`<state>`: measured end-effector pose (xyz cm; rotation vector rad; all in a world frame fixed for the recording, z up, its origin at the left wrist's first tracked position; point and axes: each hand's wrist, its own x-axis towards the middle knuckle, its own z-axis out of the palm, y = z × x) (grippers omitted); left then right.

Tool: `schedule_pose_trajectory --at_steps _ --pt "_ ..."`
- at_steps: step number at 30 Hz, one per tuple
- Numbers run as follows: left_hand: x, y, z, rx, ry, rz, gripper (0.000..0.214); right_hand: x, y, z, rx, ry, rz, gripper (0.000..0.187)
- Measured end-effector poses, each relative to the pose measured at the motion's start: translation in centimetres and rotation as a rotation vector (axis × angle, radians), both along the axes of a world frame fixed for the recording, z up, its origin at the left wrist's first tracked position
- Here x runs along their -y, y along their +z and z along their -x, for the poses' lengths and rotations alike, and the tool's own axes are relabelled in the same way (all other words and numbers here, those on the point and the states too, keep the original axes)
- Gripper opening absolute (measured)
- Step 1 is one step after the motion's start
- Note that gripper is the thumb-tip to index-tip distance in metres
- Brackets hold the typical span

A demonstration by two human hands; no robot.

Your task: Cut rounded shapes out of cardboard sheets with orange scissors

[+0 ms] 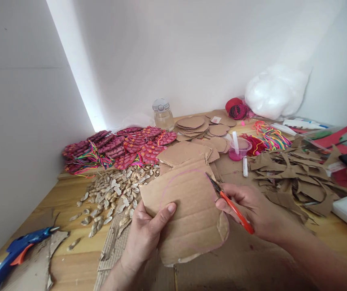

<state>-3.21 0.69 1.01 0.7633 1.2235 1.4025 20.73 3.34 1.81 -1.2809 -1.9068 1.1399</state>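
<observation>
My left hand (149, 228) grips a piece of cardboard (188, 210) by its left side, thumb pressed on the face. A purple curved line is drawn on the piece, and its lower right edge is rounded and partly folded. My right hand (246, 206) is closed around orange-handled scissors (235, 212). Their blades meet the cardboard's right edge near the drawn line; part of the blades may lie behind it. Below both hands is a larger sheet of cardboard (237, 262). Just behind the held piece lie other flat cardboard pieces (182, 152).
Peanut shells (121, 190) and pink decorated pieces (149, 145) spread at left. A blue glue gun (18, 250) lies front left. Cardboard scraps (295, 173) pile at right, near a cup of pink stuff (240, 149). A glass jar (163, 117) and cut cardboard rounds (193, 123) stand behind.
</observation>
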Motion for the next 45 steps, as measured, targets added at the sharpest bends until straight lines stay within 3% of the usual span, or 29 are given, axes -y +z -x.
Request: schedule_pose_trajectory --at_steps 12,21,27,33,38,45 --pt "-0.6 -0.8 0.9 -0.036 -0.050 -0.021 0.082 0.2 0.2 0.0 0.043 -0.002 0.016 0.043" --pt "-0.9 -1.6 1.6 -0.065 -0.098 -0.082 0.073 -0.2 0.2 0.2 0.057 -0.021 0.043 0.044" --pt "-1.2 -1.2 1.5 -0.042 -0.074 -0.086 0.076 -0.1 -0.4 0.3 -0.122 0.045 0.138 0.049" --pt "-1.3 -0.6 1.8 -0.074 -0.131 -0.028 0.081 0.2 0.2 0.3 -0.135 0.103 0.168 0.056" --pt "-1.1 -0.4 1.7 -0.093 -0.132 -0.038 0.072 0.1 0.4 0.5 -0.248 0.071 0.262 0.058" --pt "-1.0 -0.6 1.8 -0.193 -0.126 -0.031 0.044 0.1 -0.3 0.5 -0.224 0.049 0.209 0.058"
